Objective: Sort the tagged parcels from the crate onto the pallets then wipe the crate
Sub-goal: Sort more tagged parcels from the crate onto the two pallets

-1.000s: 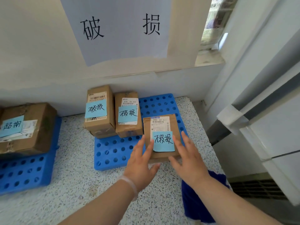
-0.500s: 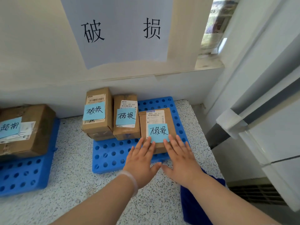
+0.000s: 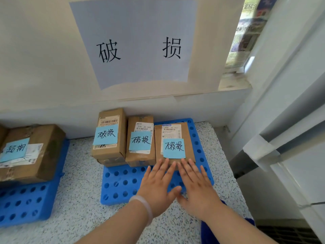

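Holding left hand (image 3: 158,187) and right hand (image 3: 197,189) side by side, palms down, fingers straight and spread, gripping nothing; touching fingertips (image 3: 165,163) to the near edge of the tagged parcel (image 3: 189,147) lying just beyond them on the blue pallet (image 3: 123,184), just beside a second parcel (image 3: 140,124) left of the fingers

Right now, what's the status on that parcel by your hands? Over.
Left hand, right hand open, fingertips at parcel's near edge. Parcel flat on pallet. Two other parcels close on its left, nothing in front.
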